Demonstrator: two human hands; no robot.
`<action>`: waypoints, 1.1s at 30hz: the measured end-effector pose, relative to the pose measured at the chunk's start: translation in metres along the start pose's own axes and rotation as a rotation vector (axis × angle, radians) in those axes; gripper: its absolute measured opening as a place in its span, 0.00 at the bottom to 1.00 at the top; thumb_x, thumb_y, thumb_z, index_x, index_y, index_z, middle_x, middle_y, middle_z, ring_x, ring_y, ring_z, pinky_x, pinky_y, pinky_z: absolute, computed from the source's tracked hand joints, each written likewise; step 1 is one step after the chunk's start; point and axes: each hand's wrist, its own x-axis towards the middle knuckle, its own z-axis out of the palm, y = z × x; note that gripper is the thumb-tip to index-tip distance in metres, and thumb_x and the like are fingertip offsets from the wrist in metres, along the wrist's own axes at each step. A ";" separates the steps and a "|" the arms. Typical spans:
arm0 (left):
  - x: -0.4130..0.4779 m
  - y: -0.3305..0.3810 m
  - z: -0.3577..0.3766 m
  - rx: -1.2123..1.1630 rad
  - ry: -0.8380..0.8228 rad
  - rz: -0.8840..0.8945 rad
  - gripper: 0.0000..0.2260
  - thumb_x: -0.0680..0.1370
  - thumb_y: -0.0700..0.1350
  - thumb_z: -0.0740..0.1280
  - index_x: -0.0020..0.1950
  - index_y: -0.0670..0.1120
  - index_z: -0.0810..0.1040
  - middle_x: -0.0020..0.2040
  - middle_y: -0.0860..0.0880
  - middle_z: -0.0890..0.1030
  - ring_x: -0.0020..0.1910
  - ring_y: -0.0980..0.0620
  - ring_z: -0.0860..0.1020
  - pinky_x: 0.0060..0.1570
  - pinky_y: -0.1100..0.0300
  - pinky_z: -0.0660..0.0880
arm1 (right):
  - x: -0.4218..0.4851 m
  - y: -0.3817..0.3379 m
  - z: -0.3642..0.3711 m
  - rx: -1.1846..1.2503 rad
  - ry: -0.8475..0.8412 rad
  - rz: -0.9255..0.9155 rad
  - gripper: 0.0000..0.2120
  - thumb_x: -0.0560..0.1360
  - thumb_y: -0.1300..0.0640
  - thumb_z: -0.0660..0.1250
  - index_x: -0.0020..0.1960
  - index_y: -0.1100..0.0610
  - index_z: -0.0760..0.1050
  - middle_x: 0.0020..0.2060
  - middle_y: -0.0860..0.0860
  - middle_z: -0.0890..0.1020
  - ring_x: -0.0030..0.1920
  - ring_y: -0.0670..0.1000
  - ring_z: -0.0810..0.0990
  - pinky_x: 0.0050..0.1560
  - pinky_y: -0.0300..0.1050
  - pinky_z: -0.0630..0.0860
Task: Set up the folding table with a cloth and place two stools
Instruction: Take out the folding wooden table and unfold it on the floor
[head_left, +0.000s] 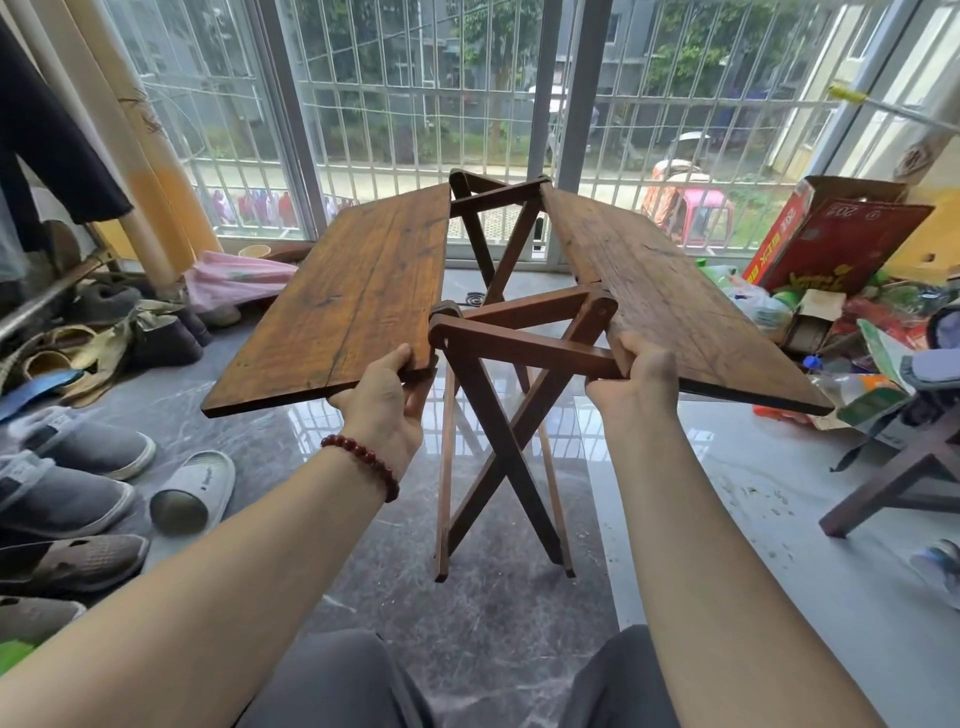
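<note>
Left hand (387, 387) grips the near end of the left leaf (343, 296), thumb on top and fingers curled under the board. A red bead bracelet (363, 460) sits on that wrist. Right hand (631, 382) grips the near inner corner of the right leaf (670, 296), fingers curled over its end.

The table (498, 441) stands mid-frame on the grey floor (493, 649) in front of a barred window (415, 104), its crossed legs forming an X. The two leaves are apart, with a gap between them where the frame's cross-bars show.

A dark stool (904, 478) stands at the right edge of the frame, only partly in view. Shoes (78, 452) lie along the left edge, and a red box (841, 239) leans among clutter at the upper right.
</note>
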 end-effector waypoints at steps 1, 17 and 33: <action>0.002 0.001 0.001 0.003 0.001 0.001 0.24 0.72 0.35 0.71 0.66 0.39 0.66 0.51 0.39 0.81 0.36 0.49 0.84 0.31 0.62 0.79 | -0.003 0.001 0.002 0.004 0.001 0.001 0.16 0.74 0.65 0.63 0.62 0.61 0.70 0.45 0.54 0.80 0.49 0.53 0.79 0.60 0.51 0.73; -0.006 0.023 0.008 0.013 -0.031 -0.030 0.24 0.72 0.34 0.69 0.65 0.41 0.64 0.52 0.39 0.80 0.41 0.47 0.84 0.34 0.60 0.80 | 0.000 -0.012 0.008 -0.061 0.007 -0.009 0.23 0.72 0.65 0.65 0.67 0.61 0.68 0.61 0.55 0.77 0.66 0.56 0.72 0.69 0.52 0.63; -0.018 0.043 0.022 0.047 -0.025 -0.007 0.25 0.72 0.34 0.69 0.64 0.43 0.62 0.54 0.38 0.78 0.40 0.46 0.84 0.32 0.59 0.80 | -0.017 -0.028 0.022 -0.111 0.024 -0.039 0.18 0.72 0.64 0.66 0.62 0.58 0.73 0.52 0.51 0.80 0.61 0.54 0.76 0.67 0.51 0.68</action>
